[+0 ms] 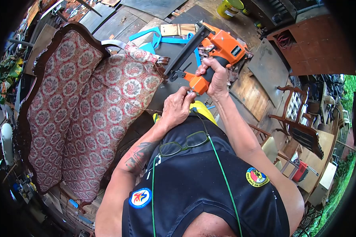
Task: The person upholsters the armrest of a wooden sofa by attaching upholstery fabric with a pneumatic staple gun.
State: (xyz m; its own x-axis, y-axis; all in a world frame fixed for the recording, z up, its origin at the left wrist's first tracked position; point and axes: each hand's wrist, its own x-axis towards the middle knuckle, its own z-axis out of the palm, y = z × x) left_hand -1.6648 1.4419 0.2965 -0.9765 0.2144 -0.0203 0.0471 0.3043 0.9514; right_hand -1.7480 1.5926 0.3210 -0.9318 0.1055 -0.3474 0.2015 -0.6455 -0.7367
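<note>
Right hand (pixel 215 77) clenched on the grip of an orange staple gun (pixel 221 47), held up just beside a floral sofa (pixel 87 106); left hand (pixel 177 108) pinches the handle's base; best done with the tool steadied, fingers clear of the nose.

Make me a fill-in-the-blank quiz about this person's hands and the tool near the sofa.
1. The right hand grips a staple gun whose body is coloured ____.
2. The left hand belongs to the forearm bearing a ____.
3. The sofa is upholstered in ____-patterned fabric.
Missing words: orange; tattoo; floral.
</note>
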